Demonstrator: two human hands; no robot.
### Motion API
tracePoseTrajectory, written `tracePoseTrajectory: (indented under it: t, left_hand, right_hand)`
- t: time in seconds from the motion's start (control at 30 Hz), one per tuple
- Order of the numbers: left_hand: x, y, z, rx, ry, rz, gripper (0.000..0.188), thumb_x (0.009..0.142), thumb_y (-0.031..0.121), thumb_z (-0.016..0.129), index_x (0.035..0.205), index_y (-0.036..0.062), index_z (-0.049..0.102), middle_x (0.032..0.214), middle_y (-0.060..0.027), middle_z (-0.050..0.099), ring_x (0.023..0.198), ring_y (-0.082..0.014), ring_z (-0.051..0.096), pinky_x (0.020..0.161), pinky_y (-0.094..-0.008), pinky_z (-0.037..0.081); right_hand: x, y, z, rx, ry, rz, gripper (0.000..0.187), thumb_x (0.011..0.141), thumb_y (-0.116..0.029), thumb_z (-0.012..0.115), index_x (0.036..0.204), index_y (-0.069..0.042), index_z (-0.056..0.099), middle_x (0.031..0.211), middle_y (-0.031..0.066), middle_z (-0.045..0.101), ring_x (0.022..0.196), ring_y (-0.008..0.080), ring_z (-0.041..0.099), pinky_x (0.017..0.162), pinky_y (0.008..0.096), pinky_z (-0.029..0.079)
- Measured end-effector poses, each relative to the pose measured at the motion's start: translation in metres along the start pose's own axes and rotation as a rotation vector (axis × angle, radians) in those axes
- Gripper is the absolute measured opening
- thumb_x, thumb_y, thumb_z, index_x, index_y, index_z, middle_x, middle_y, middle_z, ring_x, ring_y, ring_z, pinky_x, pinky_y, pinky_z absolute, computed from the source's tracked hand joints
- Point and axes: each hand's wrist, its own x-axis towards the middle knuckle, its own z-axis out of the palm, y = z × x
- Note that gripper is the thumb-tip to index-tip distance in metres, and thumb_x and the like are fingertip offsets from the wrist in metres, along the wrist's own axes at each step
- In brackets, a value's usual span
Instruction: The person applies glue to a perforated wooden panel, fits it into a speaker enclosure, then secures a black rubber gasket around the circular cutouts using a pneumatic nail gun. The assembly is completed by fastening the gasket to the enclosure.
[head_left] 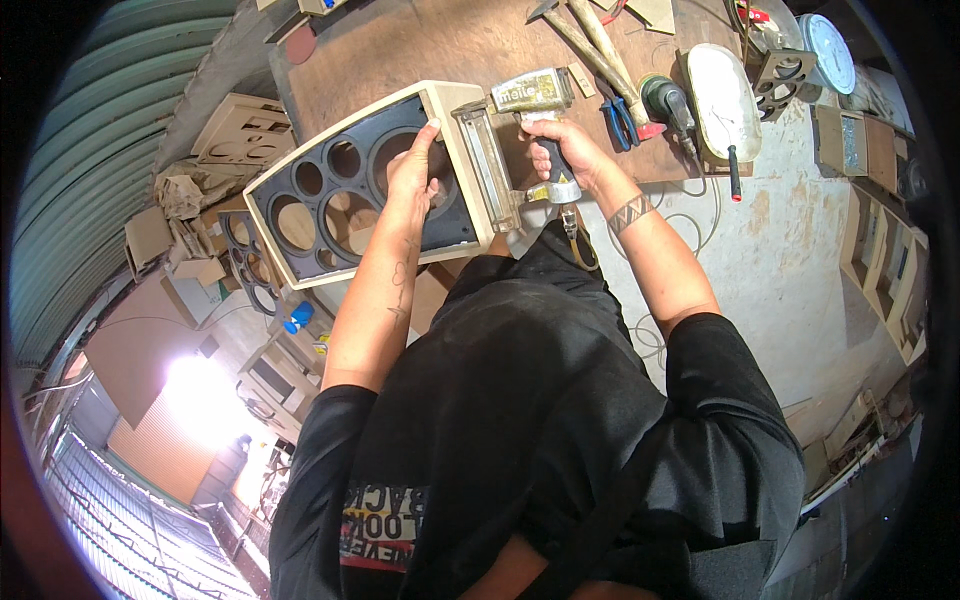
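Observation:
A speaker cabinet [437, 105] of pale board, with a black front panel [455, 228] cut with several round holes, is tilted at the near edge of the workbench. My left hand [412, 175] is closed on the panel at its largest hole, thumb on the face and fingers reaching inside. In my right hand [560, 148] is the grip of a nail gun [530, 93], fingers wrapped round it. The gun's long magazine [487, 165] lies along the cabinet's right side. An air hose [578, 250] hangs from the handle's lower end. The gun's nose is hard to make out.
On the brown workbench [380, 50] lie hammers [600, 60], blue-handled pliers [618, 122], a sander [665, 100] and a white tray [722, 85] with a roller. More cut panels [240, 130] lean at left. Wooden frames [885, 260] stand at right; hose loops cross the floor.

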Motion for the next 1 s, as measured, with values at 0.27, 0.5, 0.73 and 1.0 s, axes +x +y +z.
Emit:
tracePoseTrajectory:
  t: [0.27,0.5,0.73,1.0]
  left_hand:
    - [0.011,-0.007,-0.004,0.134,0.091,0.169,0.056,0.077,0.049,0.091,0.097,-0.0001,0.071,0.081,-0.0034,0.063,0.060,-0.0085,0.050,0.045,-0.0248,0.039]
    - [0.015,-0.007,-0.005,0.059,-0.120,0.574,0.040,0.090,0.034,0.083,0.106,-0.0017,0.077,0.082,-0.0033,0.072,0.060,-0.0065,0.058,0.053,-0.0224,0.047]
    - [-0.027,-0.032,-0.034,0.400,0.022,0.679,0.024,0.097,0.018,0.069,0.086,-0.0017,0.077,0.067,0.0016,0.067,0.062,-0.0042,0.058,0.057,-0.0231,0.047]
    - [-0.094,-0.112,-0.047,0.440,-0.090,0.474,0.023,0.094,0.020,0.076,0.089,-0.0023,0.078,0.070,-0.0005,0.070,0.064,-0.0042,0.060,0.059,-0.0232,0.048]
  right_hand:
    - [-0.016,0.009,-0.013,0.054,-0.004,-0.019,0.025,0.100,-0.029,0.066,0.102,-0.004,0.064,0.063,-0.0020,0.053,0.053,0.0091,0.050,0.048,0.0267,0.044]
    - [-0.056,0.009,-0.023,-0.092,0.132,-0.020,0.017,0.097,-0.023,0.068,0.091,-0.008,0.061,0.062,-0.0007,0.055,0.050,0.0105,0.051,0.047,0.0282,0.044]
    - [-0.080,0.020,-0.026,-0.176,0.226,-0.058,0.016,0.097,-0.023,0.067,0.095,-0.008,0.064,0.062,-0.0014,0.054,0.051,0.0100,0.052,0.046,0.0273,0.044]
    - [-0.089,0.033,-0.031,-0.238,0.275,-0.051,0.015,0.098,-0.020,0.066,0.096,-0.005,0.064,0.062,0.0014,0.057,0.051,0.0127,0.053,0.047,0.0303,0.044]
